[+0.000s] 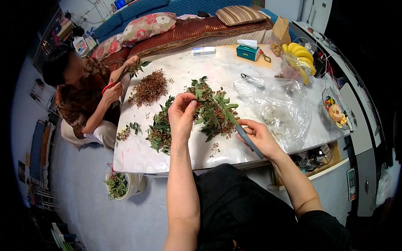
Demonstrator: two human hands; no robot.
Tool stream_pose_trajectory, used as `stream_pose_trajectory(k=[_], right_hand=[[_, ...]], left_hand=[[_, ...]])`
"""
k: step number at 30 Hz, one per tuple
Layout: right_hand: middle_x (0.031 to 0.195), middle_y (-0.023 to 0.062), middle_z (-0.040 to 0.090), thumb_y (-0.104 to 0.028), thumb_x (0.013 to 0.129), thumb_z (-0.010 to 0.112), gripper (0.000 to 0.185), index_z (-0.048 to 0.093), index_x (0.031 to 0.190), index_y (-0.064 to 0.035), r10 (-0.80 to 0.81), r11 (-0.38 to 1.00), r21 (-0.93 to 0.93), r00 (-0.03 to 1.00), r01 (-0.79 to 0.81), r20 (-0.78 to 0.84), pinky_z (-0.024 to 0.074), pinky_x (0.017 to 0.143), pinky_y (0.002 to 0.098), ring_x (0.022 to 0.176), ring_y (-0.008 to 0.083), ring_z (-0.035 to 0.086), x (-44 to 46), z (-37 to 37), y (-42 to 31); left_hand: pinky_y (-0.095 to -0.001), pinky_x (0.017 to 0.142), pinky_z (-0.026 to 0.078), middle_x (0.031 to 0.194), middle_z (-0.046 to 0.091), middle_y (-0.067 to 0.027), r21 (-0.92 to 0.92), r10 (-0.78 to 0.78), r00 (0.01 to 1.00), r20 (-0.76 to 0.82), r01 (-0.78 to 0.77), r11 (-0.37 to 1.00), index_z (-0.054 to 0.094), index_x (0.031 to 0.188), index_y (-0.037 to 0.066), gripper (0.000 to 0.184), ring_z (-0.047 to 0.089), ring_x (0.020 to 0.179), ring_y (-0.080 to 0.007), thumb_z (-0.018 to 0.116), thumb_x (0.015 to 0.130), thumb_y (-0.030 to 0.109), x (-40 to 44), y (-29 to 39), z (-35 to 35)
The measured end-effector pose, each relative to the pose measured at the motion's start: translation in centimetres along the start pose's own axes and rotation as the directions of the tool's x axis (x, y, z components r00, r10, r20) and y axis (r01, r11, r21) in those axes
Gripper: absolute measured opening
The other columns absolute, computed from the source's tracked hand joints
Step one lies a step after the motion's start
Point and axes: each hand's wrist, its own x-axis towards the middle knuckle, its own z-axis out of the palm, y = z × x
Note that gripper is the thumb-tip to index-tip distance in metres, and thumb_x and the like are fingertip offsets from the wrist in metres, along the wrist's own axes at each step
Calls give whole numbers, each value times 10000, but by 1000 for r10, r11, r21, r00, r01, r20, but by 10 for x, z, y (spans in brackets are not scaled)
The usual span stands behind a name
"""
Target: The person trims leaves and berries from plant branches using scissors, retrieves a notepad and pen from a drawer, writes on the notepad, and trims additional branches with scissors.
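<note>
A leafy green sprig (pixel 209 98) is pinched between the thumb and fingers of my left hand (pixel 183 115), over the marble-patterned table (pixel 188 67). The fingers of my right hand (pixel 257 137) are wrapped round a grey-handled tool (pixel 250 142), whose far end meets the leaves. Beneath and beside the sprig lies a pile of branches with small brown berries (pixel 220 119). Another leafy pile (pixel 161 136) is left of my left hand. Farther back left is a heap of loose brown berries (pixel 150 85).
At the left a seated person (pixel 86 92) holds red-handled scissors (pixel 109 86) and a sprig. A plastic bag (pixel 284 113), tissue box (pixel 248 52), bananas (pixel 300 56) and fruit bowl (pixel 335 111) stand rightward. Below the table are a leaf bucket (pixel 137 184) and an open drawer (pixel 331 167).
</note>
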Motion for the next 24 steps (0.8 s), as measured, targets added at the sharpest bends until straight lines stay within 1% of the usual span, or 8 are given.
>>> stream_pose_trajectory(k=[2,3,5,9,11,12,20,24], right_hand=[[836,41,674,-101,860,634,410,498,1214,54,18,1000,7,999,-18,26,435,684,188,777,34,560,-2,-2,-2],[836,41,674,-101,860,634,410,498,1214,54,18,1000,7,999,-19,27,435,684,188,777,34,560,-2,-2,-1],[615,-60,502,-112,852,637,429,499,1238,15,18,1000,10,999,-19,30,320,435,194,483,25,412,-2,-2,0],[604,-60,494,-121,854,639,433,498,1240,16,30,999,31,1000,-30,10,319,430,196,469,30,408,-2,-2,0],[720,-28,601,-112,864,637,415,503,1214,65,41,997,64,999,-43,27,381,597,167,668,11,488,-4,-3,-1],[720,-28,601,-112,864,637,415,503,1214,65,41,997,65,999,-43,27,381,597,167,668,11,488,-5,-2,0],[655,-22,520,-150,868,648,444,485,1237,36,101,973,210,995,-99,-1,337,434,191,506,34,434,-2,-3,11],[662,-11,496,-165,868,649,444,478,1234,20,143,942,309,989,-129,-23,341,412,193,497,45,436,-1,-5,15]], left_hand=[[-237,730,492,859,636,-47,-23,-4,1000,-4,4,1000,589,959,1,118,613,779,-112,562,848,-30,0,1,0],[-239,730,493,860,638,-49,-8,-1,1000,-5,1,1000,590,958,2,118,614,780,-113,563,848,-31,0,2,0],[-240,730,495,862,640,-51,5,2,1000,-6,-2,1000,590,958,2,118,615,781,-114,564,847,-31,0,3,0],[-245,739,500,867,644,-54,4,-14,1000,25,14,1000,593,952,4,115,616,787,-116,567,846,-31,1,1,0],[-247,744,501,870,646,-55,11,-14,999,36,13,1000,595,950,5,114,617,791,-116,567,846,-30,2,-2,-1],[-246,747,502,873,647,-57,-4,-16,999,41,17,1000,597,946,5,112,617,792,-116,568,845,-32,2,-3,-2],[-248,721,513,851,640,-66,13,-58,998,23,58,998,605,930,-8,99,625,773,-123,581,837,-35,2,-2,-2],[-277,763,545,883,616,-87,-93,-91,993,-79,84,992,592,951,-27,97,625,804,-162,576,857,-44,4,-6,-6]])
